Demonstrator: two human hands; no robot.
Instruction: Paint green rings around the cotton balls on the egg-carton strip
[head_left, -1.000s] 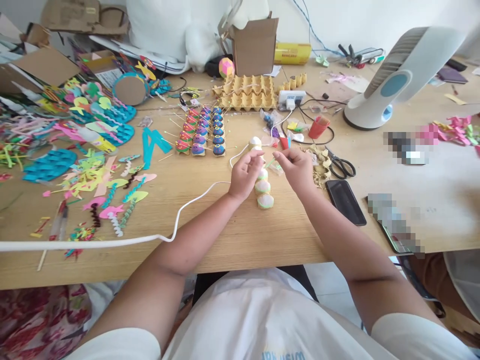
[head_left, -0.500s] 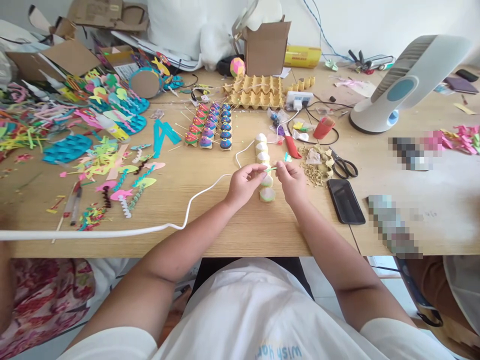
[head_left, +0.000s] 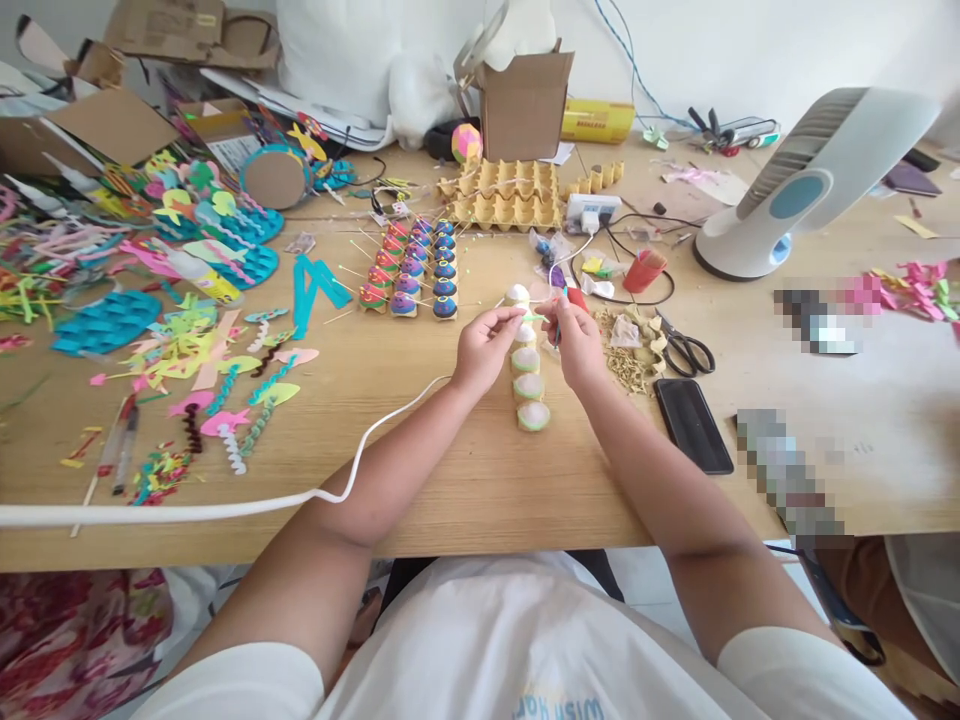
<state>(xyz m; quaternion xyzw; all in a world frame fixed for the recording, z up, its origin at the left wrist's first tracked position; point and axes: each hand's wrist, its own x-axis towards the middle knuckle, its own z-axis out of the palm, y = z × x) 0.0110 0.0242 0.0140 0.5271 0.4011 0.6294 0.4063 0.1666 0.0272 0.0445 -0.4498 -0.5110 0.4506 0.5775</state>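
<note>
A narrow egg-carton strip (head_left: 533, 416) stands upright before me, a single row of white-topped domes. Its nearer domes have pale green around their edges. Over the far part of the row, a thin light-green strip (head_left: 534, 318) stretches between my hands. My left hand (head_left: 482, 348) pinches its left end, fingertips close beside the domes. My right hand (head_left: 574, 340) is closed on the other end, thumb and forefinger together. Something small and bluish shows by the right fingertips, too small to name. The hands partly cover the second dome.
Painted egg-carton strips (head_left: 403, 285) stand behind, with pins sticking out. Foam and pipe-cleaner pieces (head_left: 232, 420) spread to the left. At right are black scissors (head_left: 686, 350), a phone (head_left: 694, 425) and a white fan (head_left: 795, 190). A white cable (head_left: 375, 425) crosses by my left arm.
Both hands have moved farther along the row, from its middle domes to the far ones, still holding the green strip. The nearer domes are uncovered now. The view has shifted slightly.
</note>
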